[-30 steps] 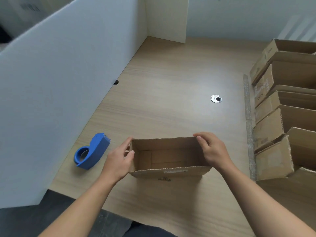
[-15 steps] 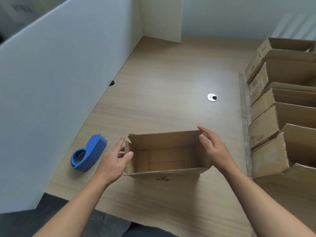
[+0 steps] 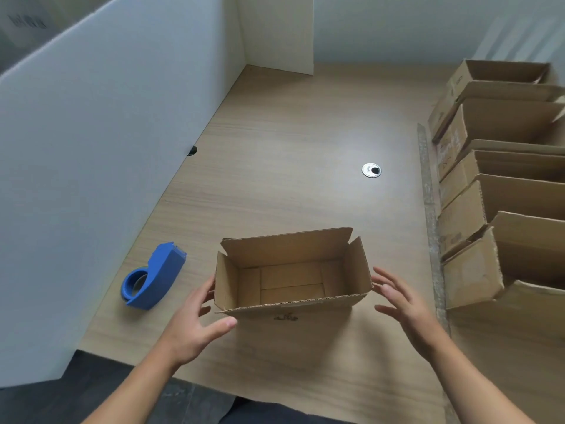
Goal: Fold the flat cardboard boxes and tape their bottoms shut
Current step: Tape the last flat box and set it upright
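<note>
An erected cardboard box (image 3: pixel 290 319) stands upright on the wooden desk (image 3: pixel 290 133), its top flaps open and its folded bottom flaps visible inside. My left hand (image 3: pixel 195 322) is at the box's left end, fingers spread and touching the side near the lower corner. My right hand (image 3: pixel 403 304) hovers just off the box's right end with straight, spread fingers, holding nothing. A blue tape dispenser (image 3: pixel 153 278) lies on the desk left of the box.
Several assembled open cardboard boxes (image 3: pixel 489 203) are lined up along the right side. A white partition (image 3: pixel 91 148) runs along the left edge. A round cable grommet (image 3: pixel 371 170) sits mid-desk. The desk's front edge is close to my body.
Both hands have let go of the box's top rim and moved outward and lower, beside its ends. The box's top flaps now stand more open.
</note>
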Demonstrator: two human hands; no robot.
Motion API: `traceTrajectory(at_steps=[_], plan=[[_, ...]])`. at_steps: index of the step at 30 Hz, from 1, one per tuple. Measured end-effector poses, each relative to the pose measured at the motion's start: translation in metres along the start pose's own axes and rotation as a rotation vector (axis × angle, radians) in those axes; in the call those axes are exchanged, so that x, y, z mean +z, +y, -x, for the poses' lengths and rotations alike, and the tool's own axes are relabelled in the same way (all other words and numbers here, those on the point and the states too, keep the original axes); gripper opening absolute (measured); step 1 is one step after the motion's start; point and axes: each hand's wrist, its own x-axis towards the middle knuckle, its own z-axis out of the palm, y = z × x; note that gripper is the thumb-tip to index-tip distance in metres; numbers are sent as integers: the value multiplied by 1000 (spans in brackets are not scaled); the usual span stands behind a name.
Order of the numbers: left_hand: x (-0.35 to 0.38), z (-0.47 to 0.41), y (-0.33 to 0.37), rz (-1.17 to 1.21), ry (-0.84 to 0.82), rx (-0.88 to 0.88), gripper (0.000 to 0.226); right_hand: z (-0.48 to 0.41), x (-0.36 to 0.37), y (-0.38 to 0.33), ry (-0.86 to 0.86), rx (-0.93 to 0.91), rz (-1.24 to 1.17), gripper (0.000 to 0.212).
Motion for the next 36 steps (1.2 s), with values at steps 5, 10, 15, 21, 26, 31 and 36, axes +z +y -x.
traceTrajectory(at_steps=[5,10,15,21,26,31,36], plan=[[25,-11,0,61,43,-100,84,-7,27,11,-173,-10,271,50],[40,-17,14,186,215,-156,44,-11,50,3,49,-85,168,50],[39,-13,14,279,198,-117,40,11,43,-4,136,-122,78,90],[37,-1,36,324,92,-51,68,52,47,-18,156,-217,-63,85],[36,20,48,290,40,11,36,94,58,-25,315,-300,-117,74],[38,50,57,144,-92,128,43,154,55,-20,460,-315,-164,71],[53,69,67,-289,-135,295,63,221,23,8,589,-308,-101,74]])
